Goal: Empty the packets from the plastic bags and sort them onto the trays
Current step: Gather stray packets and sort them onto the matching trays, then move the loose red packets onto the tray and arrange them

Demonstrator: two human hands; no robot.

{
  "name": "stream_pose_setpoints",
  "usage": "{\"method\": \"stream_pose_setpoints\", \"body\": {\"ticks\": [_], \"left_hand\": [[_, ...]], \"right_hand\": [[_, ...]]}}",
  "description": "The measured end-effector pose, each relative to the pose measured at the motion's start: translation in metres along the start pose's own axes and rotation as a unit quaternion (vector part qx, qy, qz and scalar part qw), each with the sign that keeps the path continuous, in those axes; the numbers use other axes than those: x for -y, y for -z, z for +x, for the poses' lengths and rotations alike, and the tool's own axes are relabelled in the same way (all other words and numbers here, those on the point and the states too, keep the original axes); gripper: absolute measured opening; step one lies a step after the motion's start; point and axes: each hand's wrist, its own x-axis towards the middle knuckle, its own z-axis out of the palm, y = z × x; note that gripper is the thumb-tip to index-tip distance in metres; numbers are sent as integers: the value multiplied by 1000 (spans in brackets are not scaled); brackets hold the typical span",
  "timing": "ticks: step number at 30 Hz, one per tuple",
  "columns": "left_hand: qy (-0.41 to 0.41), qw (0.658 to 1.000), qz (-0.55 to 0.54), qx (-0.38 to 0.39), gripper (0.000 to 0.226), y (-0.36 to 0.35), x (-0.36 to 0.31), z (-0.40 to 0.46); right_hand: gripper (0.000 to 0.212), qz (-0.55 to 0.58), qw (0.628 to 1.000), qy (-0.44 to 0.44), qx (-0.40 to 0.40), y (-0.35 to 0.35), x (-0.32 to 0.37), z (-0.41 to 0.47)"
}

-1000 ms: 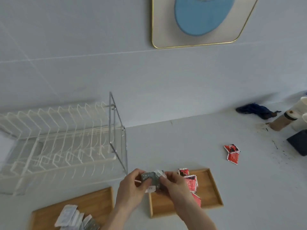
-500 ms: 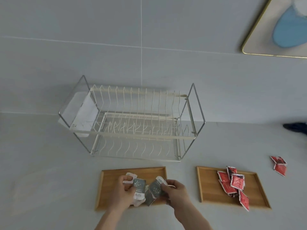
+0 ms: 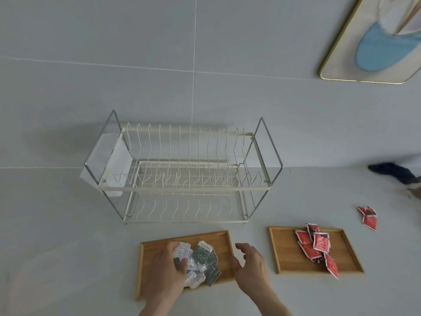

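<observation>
Two wooden trays lie on the grey counter. The left tray (image 3: 219, 238) holds a pile of grey and white packets (image 3: 205, 257). My left hand (image 3: 165, 269) lies over the left side of that pile, with thumb and fingers curled around some of the packets. My right hand (image 3: 250, 263) hovers at this tray's right edge, fingers spread, holding nothing. The right tray (image 3: 284, 254) carries several red packets (image 3: 316, 245), one overhanging its front rim. Two more red packets (image 3: 369, 218) lie loose on the counter, further right. No plastic bag is visible.
A white two-tier wire dish rack (image 3: 182, 176) stands right behind the trays against the tiled wall. A dark cloth (image 3: 391, 171) lies at the far right edge. A gold-framed picture (image 3: 376, 42) hangs on the wall, upper right.
The view has swung left from the right tray to the left one. Both hands carried the grey and white packets over and lowered them onto the pile; my right hand has let go and opened.
</observation>
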Motion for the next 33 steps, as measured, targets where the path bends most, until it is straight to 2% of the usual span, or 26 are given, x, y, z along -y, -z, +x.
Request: {"method": "stream_pose_setpoints", "body": {"ticks": [7, 10, 13, 18, 23, 27, 30, 33], "left_hand": [[-89, 993, 25, 76, 38, -35, -57, 2], [-121, 984, 47, 124, 34, -59, -82, 6], [-103, 979, 26, 172, 29, -94, -99, 12], [-130, 968, 57, 206, 23, -157, -170, 6], [-171, 956, 60, 232, 16, -232, -268, -13], [-197, 944, 59, 259, 15, -291, -331, -22], [-223, 939, 88, 245, 20, -329, -371, -23], [-244, 935, 118, 230, 29, -363, -405, -19]], "right_hand": [[32, 7, 998, -54, -19, 43, -50, 10], [9, 37, 995, -90, -35, 72, -80, 19], [29, 60, 990, -121, -47, 99, -119, 29], [10, 92, 981, -149, -83, 156, -187, 54], [23, 115, 974, -163, -103, 219, -263, 90], [11, 124, 970, -176, -115, 262, -321, 121], [7, 100, 973, -165, -124, 287, -353, 145], [17, 38, 981, -130, -138, 301, -376, 165]]}}
